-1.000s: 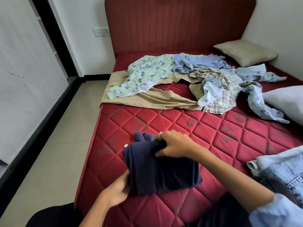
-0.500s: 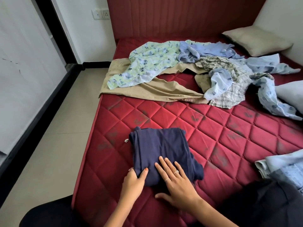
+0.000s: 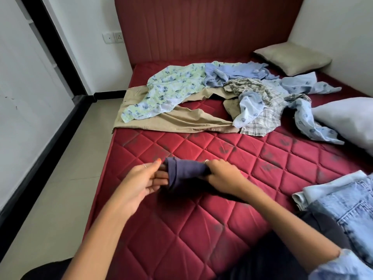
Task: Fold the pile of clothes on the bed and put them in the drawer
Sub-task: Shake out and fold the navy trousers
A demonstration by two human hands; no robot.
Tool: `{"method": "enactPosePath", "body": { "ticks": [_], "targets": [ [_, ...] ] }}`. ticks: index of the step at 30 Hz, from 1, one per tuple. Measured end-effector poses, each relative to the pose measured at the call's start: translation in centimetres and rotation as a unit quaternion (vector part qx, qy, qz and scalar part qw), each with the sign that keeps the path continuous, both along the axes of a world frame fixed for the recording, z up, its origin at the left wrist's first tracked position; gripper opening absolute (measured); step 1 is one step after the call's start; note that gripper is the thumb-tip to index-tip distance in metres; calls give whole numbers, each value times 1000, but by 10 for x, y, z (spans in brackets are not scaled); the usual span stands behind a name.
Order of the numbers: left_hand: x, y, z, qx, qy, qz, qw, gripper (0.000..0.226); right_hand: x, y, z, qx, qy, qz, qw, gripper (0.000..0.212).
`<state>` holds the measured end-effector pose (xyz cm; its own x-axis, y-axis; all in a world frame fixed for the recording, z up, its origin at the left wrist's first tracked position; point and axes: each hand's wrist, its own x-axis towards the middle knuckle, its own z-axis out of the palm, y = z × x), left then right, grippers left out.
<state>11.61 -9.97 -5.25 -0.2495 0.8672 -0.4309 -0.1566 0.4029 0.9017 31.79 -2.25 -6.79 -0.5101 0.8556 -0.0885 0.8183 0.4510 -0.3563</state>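
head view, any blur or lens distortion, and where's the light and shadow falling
Head view: the left hand and the forearms look motion-smeared, while the pile of unfolded clothes near the headboard stays sharp; the wide lens bows the black door frame and the room edges; soft daylight puts a sheen on the quilted red mattress, with a dark shadow under the right hand and the folded navy garment.
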Motion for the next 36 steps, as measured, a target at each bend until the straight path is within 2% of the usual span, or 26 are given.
{"method": "enactPosePath", "body": {
  "ticks": [3,7,11,13,15,18,19,21,23,25,28,30,32,34,36],
  "targets": [
    [7,5,16,44,-4,16,999,23,24,3,33,-116,50,3,992,13],
    [29,15,22,57,-7,5,998,22,71,-17,58,-313,154,-99,932,14],
    [57,30,13,45,-25,-12,999,20,121,-45,63,-378,219,-194,878,10],
    [77,39,8,29,-34,-36,998,19,153,-57,68,-360,277,-248,856,16],
    [96,49,5,15,-43,-63,997,19,186,-65,77,-302,327,-300,844,23],
    [133,73,4,8,-39,-111,993,17,235,-77,105,-161,387,-361,833,9],
    [148,82,6,13,-36,-130,991,17,248,-81,116,-101,383,-377,837,8],
    [186,98,10,24,-31,-175,984,17,275,-86,138,37,296,-429,853,19],
    [221,106,13,30,-24,-220,975,18,295,-87,155,174,147,-476,849,24],
    [257,107,13,29,-15,-268,963,19,317,-88,162,278,41,-504,817,27],
    [289,100,0,15,-3,-315,949,19,337,-83,136,353,-49,-511,782,27],
    [298,96,-15,-6,13,-334,942,17,340,-79,90,334,-102,-510,786,32],
    [297,91,-32,-37,31,-338,940,15,337,-78,27,200,-142,-499,831,42],
    [290,89,-44,-61,43,-334,940,15,327,-84,-37,54,-178,-440,879,50],
    [278,87,-51,-77,54,-327,940,15,317,-91,-75,31,-188,-408,893,58]
  ]
}}
